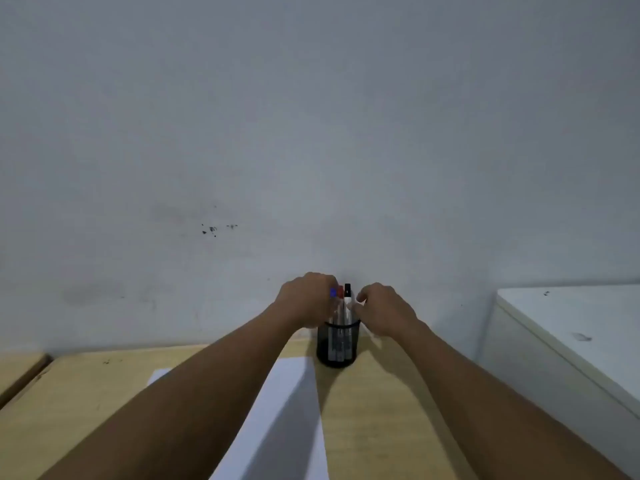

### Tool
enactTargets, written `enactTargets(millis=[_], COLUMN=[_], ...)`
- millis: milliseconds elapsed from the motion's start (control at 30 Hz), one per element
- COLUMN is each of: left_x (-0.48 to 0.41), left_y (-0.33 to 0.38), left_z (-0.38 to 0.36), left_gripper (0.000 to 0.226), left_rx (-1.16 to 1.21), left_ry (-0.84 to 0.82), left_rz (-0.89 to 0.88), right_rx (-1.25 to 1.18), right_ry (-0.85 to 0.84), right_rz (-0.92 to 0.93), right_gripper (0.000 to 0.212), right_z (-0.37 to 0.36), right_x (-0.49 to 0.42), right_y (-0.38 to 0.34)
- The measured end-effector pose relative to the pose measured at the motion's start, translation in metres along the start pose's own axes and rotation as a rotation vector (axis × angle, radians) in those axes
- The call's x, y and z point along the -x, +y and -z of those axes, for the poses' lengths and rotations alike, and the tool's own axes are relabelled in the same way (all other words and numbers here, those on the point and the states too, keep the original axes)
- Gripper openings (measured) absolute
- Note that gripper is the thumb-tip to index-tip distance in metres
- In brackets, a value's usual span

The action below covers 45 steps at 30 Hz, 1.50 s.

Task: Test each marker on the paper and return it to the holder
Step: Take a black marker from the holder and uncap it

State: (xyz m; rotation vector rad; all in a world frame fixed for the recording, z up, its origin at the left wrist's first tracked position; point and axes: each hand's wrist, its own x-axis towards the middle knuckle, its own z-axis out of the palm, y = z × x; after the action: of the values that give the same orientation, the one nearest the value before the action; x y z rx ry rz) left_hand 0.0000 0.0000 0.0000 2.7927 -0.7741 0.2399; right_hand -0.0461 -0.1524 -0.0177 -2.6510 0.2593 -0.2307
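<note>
A black mesh holder (337, 346) stands on the wooden desk near the wall. Three white markers stand upright in it, with a blue cap (333, 292), a red cap (340, 291) and a black cap (347, 289). My left hand (306, 299) is at the left of the markers, its fingers curled around the blue-capped one. To the right of the black-capped marker is my right hand (384, 311), fingers bent and close to it; whether they touch it I cannot tell. A white sheet of paper (284, 410) lies in front of the holder, partly hidden by my left forearm.
The wooden desk (374, 410) ends at a grey-white wall (311, 150) just behind the holder. A white cabinet (568, 341) stands at the right, higher than the desk. At the far left a gap separates another wooden surface (17, 372).
</note>
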Motion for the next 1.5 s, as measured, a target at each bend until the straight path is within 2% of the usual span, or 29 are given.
enactTargets(millis=[67,167,233,333,400,467,600,700,900,1100,1200,1333,1500], left_x=[-0.013,-0.025,-0.028,-0.029,-0.026,-0.023,-0.008,0.016,0.071,0.125,0.144,0.159,0.158], left_y=[-0.001,-0.003,-0.004,-0.005,-0.002,0.001,0.008,0.013,0.005,-0.011,-0.027,-0.052,-0.099], left_z=[-0.007,-0.021,-0.028,-0.027,-0.021,-0.009,0.03,0.067,0.13,0.157,0.155,0.138,0.107], left_gripper=[0.032,0.029,0.03,0.032,0.037,0.039,0.026,0.024,0.018,0.015,0.013,0.022,0.016], left_rx=[0.032,0.075,0.098,0.131,0.21,0.318,0.643,0.762,0.782,0.728,0.764,0.79,0.878], left_ry=[0.004,0.012,0.041,0.114,0.152,0.205,0.293,0.341,0.48,0.564,0.571,0.6,0.635], left_rz=[0.013,0.015,0.007,0.012,0.026,0.04,0.064,0.084,0.139,0.245,0.28,0.351,0.435], right_rx=[-0.044,-0.175,-0.301,-0.441,-0.492,-0.511,-0.549,-0.563,-0.552,-0.558,-0.572,-0.583,-0.533], right_ry=[0.003,-0.029,-0.001,0.049,0.07,0.095,0.151,0.119,0.136,0.169,0.175,0.181,0.07], right_rz=[-0.029,-0.092,-0.139,-0.172,-0.158,-0.11,0.007,0.089,0.242,0.276,0.276,0.235,0.174], right_gripper=[0.035,0.021,0.035,0.028,0.017,0.02,0.03,0.021,0.014,0.018,0.029,0.034,0.038], right_z=[-0.008,-0.021,-0.029,-0.033,-0.029,-0.018,0.012,0.039,0.07,0.067,0.053,0.02,-0.031], right_x=[-0.012,-0.028,-0.036,-0.041,-0.039,-0.032,-0.012,0.014,0.07,0.111,0.122,0.124,0.111], right_y=[0.002,0.003,0.003,0.003,-0.001,-0.01,-0.036,-0.061,-0.117,-0.162,-0.179,-0.195,-0.198])
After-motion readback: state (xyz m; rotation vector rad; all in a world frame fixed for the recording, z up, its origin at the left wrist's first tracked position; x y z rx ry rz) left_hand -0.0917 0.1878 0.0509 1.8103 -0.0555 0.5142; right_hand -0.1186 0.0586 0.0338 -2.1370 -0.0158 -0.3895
